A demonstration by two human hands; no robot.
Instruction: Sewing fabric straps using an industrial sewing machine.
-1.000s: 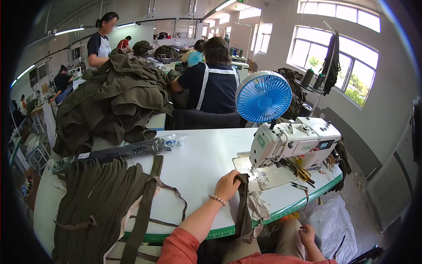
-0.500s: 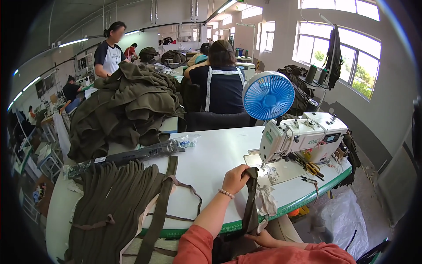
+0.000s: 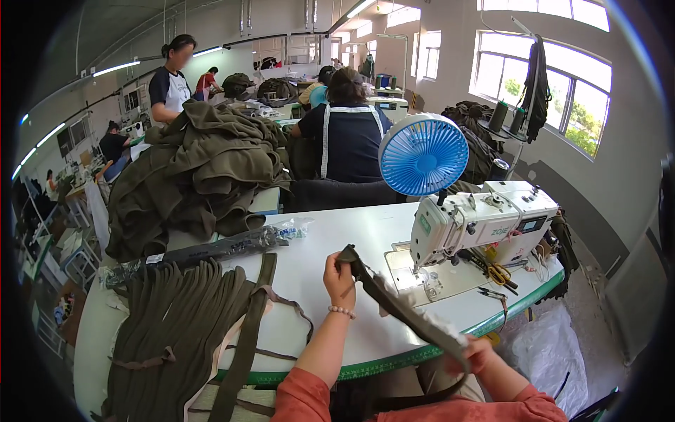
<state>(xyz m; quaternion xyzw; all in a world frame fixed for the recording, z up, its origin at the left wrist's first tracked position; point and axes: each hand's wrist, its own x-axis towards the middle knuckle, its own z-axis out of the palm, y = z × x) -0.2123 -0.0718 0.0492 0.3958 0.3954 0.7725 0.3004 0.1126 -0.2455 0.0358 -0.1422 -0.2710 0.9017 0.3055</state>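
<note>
head view: olive strap (image 3: 394, 306) runs diagonally btwn both hands, long axis upper-left to lower-right, over white table (image 3: 330, 239) edge, just left of sewing machine (image 3: 485, 221). left hand (image 3: 339, 278) raised, closed on upper end; right hand (image 3: 472, 355) low by lap, closed round lower end.

Person seated at the white table (image 3: 309, 295), own limbs only:
- Left hand (image 3: 339, 278): bare, pale beaded bracelet (image 3: 342, 311) at wrist.
- Right hand (image 3: 472, 352): bare, at table's green edge.
- Sleeves (image 3: 302, 399): coral-orange fabric, pushed back to the elbows, both arms.
</note>
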